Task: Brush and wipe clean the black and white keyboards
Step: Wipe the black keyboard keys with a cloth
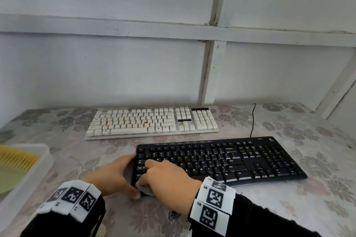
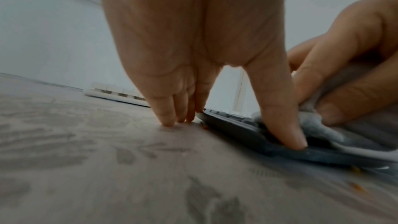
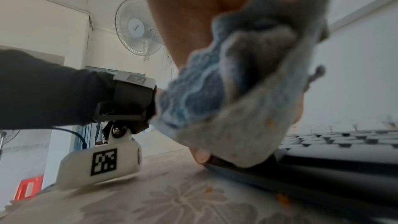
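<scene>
The black keyboard (image 1: pixel 221 161) lies near me on the flowered tablecloth (image 1: pixel 317 159). The white keyboard (image 1: pixel 152 123) lies behind it with orange crumbs among its keys. My left hand (image 1: pixel 131 176) braces the black keyboard's left end. Its straight fingers (image 2: pixel 170 118) touch the far corner and its thumb (image 2: pixel 290 134) presses the near corner. My right hand (image 1: pixel 161 175) grips a bunched grey-blue cloth (image 1: pixel 143 186) and presses it on the leftmost keys. The right wrist view shows the cloth (image 3: pixel 237 91) hanging from my palm over the black keyboard (image 3: pixel 323 156).
A white tray (image 1: pixel 38 161) with a yellow-bristled brush (image 1: pixel 17 158) stands at the table's left edge. A thin black cable (image 1: pixel 252 121) runs back from the black keyboard. Orange crumbs (image 3: pixel 282 198) lie on the tablecloth by its front edge. The wall stands right behind the table.
</scene>
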`<state>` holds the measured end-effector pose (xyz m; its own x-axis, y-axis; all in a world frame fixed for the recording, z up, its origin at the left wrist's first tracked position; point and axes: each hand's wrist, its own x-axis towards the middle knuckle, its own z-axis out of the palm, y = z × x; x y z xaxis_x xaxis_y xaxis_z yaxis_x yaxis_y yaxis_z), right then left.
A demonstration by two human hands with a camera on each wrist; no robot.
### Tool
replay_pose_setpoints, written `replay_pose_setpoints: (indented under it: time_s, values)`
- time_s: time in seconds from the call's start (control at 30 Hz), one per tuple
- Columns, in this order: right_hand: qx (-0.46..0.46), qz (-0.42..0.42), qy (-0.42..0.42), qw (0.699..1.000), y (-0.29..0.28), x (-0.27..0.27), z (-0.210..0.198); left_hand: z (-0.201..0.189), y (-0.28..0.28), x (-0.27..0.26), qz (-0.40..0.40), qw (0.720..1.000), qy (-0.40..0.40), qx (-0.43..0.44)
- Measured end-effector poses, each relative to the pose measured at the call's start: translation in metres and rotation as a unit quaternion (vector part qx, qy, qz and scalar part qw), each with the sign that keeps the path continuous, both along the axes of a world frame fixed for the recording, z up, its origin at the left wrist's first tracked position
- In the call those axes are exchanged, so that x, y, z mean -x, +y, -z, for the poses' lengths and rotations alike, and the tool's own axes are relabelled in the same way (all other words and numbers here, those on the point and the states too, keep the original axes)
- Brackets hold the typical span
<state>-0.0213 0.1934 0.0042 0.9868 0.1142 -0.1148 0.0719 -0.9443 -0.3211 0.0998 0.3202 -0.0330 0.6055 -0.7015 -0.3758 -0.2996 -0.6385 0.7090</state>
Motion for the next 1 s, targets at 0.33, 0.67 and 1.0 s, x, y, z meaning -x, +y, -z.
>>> replay_pose_setpoints:
  time_s: [0.33, 0.67, 1.0]
  values:
    - [0.051, 0.037, -0.010, 0.998, -0.057, 0.039, 0.010, 0.001, 0.005, -0.003, 0.017, 1.000, 0.010, -0.004]
    - [0.089, 0.120, 0.013, 0.989, -0.106, 0.071, -0.010, 0.002, 0.004, -0.003, 0.011, 1.000, 0.014, -0.011]
    - [0.011, 0.013, -0.016, 1.000, 0.005, -0.017, -0.001, -0.002, -0.005, 0.001, 0.030, 0.999, 0.017, 0.020]
